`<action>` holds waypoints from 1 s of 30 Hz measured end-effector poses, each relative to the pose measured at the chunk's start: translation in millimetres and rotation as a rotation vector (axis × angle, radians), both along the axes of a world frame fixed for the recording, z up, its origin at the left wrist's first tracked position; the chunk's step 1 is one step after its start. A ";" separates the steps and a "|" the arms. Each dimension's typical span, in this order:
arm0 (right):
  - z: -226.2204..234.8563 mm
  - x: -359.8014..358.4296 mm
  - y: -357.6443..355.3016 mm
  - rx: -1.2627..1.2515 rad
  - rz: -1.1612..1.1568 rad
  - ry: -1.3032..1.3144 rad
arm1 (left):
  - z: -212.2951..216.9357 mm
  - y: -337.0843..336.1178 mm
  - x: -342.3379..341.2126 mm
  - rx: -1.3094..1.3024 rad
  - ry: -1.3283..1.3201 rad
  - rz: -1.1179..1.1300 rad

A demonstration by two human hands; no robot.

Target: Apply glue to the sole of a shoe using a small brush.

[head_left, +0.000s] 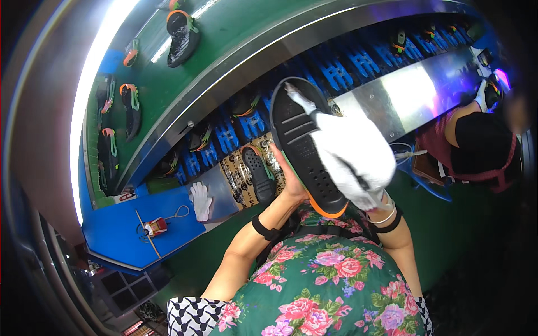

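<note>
A black clog (302, 131) with an orange and green edge is held up in front of me, its grooved, dotted black face toward me and its orange end lowest. My left hand (291, 179), bare, grips it along the left side. Over its right side lies my right hand (356, 154) in a white glove. A thin pale piece (301, 99) reaches from the glove to the far end of the clog; whether it is a fingertip or a tool I cannot tell. The right fingers are mostly hidden. Another dark clog (260, 173) with holes rests beyond my left hand.
Brown patterned tape (235, 178) covers part of the metal ledge. On a blue table (112, 224) lies a small red object (156, 227); a white glove (200, 200) lies near its edge. Blue holders (337, 75) line the conveyor, a green shelf above carries clogs, and a co-worker (476, 134) sits at right.
</note>
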State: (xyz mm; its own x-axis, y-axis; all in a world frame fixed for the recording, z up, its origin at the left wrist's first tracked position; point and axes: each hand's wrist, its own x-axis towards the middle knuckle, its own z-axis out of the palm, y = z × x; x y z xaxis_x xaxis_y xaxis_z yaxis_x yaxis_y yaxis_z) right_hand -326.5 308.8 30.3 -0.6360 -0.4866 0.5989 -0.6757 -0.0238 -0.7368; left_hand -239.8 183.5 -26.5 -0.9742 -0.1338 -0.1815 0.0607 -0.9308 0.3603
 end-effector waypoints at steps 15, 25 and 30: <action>17.9 -2.6 5.0 -0.188 -0.009 -0.013 | -28.1 -18.1 -1.8 -0.567 -0.276 0.005; 9.7 2.0 2.8 -0.202 -0.059 -0.052 | -49.0 -33.8 5.8 -0.650 -0.283 -0.027; 7.4 -6.9 12.7 -0.282 0.070 -0.234 | -46.2 -43.5 8.6 -0.583 -0.340 -0.042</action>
State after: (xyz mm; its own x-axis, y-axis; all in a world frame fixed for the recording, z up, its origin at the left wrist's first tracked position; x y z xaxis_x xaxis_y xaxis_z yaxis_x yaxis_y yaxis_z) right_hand -333.4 321.5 37.8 -0.7429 -0.3705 0.5576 -0.4790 -0.2876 -0.8293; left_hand -231.3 140.0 -72.7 -0.8823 -0.2662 -0.3881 -0.1765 -0.5772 0.7973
